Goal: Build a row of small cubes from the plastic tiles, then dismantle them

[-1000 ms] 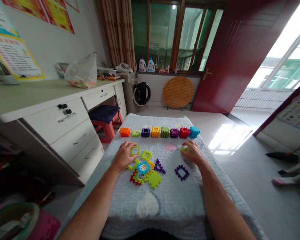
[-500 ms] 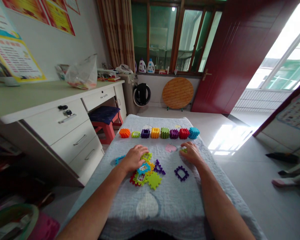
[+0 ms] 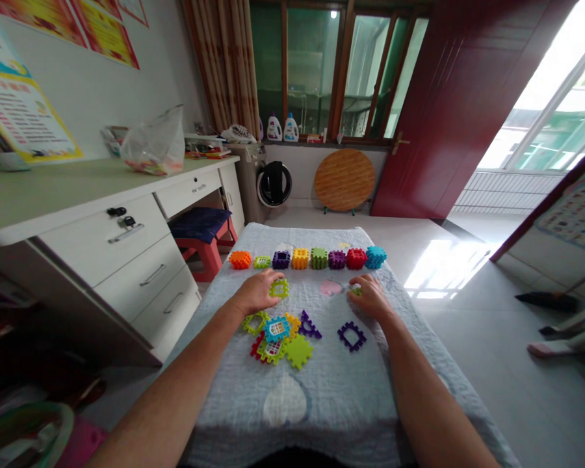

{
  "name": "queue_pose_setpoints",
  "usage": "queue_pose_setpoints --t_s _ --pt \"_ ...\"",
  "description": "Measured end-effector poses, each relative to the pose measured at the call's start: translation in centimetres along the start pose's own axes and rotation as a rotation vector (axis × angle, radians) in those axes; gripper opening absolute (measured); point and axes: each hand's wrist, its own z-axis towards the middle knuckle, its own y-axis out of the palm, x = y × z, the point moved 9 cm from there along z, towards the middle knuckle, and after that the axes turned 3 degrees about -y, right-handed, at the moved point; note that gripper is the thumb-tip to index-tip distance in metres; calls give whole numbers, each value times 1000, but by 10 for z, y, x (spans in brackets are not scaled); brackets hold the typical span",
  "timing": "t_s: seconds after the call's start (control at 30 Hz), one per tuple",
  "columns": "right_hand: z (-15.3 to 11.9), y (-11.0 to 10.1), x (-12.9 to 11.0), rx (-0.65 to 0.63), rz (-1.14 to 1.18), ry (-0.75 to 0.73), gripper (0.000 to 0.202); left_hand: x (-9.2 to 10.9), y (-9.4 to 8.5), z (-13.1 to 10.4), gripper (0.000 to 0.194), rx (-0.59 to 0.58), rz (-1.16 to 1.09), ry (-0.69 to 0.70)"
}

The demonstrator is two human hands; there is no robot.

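My left hand (image 3: 259,290) grips a light green toothed building tile (image 3: 279,288) with a window grid, held just above the loose pile. In that pile lie a blue window tile (image 3: 275,329), a yellow tile (image 3: 292,323), a plain green tile (image 3: 299,351), a green frame tile (image 3: 255,322) and part of a red tile. A purple triangle (image 3: 309,325) lies beside them. My right hand (image 3: 370,294) is closed on a small green tile (image 3: 355,290), mostly covered by the fingers. Nearer me lies a purple frame tile (image 3: 351,336).
Stacks of tiles sorted by colour line the far side of the cloth-covered table (image 3: 285,403), from an orange stack (image 3: 240,260) at left to a blue stack (image 3: 376,257) at right. A white desk (image 3: 121,237) and a stool (image 3: 202,227) stand to the left.
My left hand has lifted the green window tile from the pile and moved slightly away from me, uncovering a green frame tile. The right hand stays almost in place. The view has shifted slightly.
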Motion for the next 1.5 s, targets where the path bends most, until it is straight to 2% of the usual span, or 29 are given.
queue_pose_setpoints --t_s 0.2,0.37,0.43,0.57,0.63,0.73,0.8,0.93,1.03,1.23,1.37,1.5 --pt "0 1 1 -12 -6 10 26 8 18 1 70 -133 -114 67" --pt "0 2 1 -26 -2 2 26 -28 17 -4 62 -232 63 -91" --pt "1 2 1 -21 -3 -2 25 -37 15 -7 56 -260 101 -116" --pt "0 2 0 -18 -7 -11 25 -35 11 -8 48 -244 116 -107" --pt "0 2 0 -19 -10 -7 24 -30 7 -7 47 -195 96 -90" --pt "0 2 0 -29 -16 10 25 -24 -2 -6 49 -81 -59 -61" --pt "0 2 1 -35 -19 19 25 -25 -5 -7 50 -46 -285 -86" --pt "0 2 1 -28 -12 17 25 -32 1 -10 50 -64 -800 -156" --pt "0 3 2 -34 -2 19 26 -34 8 -13 52 -113 -894 -171" --pt "-1 3 3 -29 -4 17 26 -43 20 -18 66 -227 -778 -182" --pt "0 4 4 -28 -1 16 25 -50 13 -18 57 -243 -452 -126" --pt "0 4 3 -30 9 7 25 -53 0 -13 64 -192 -101 -88"
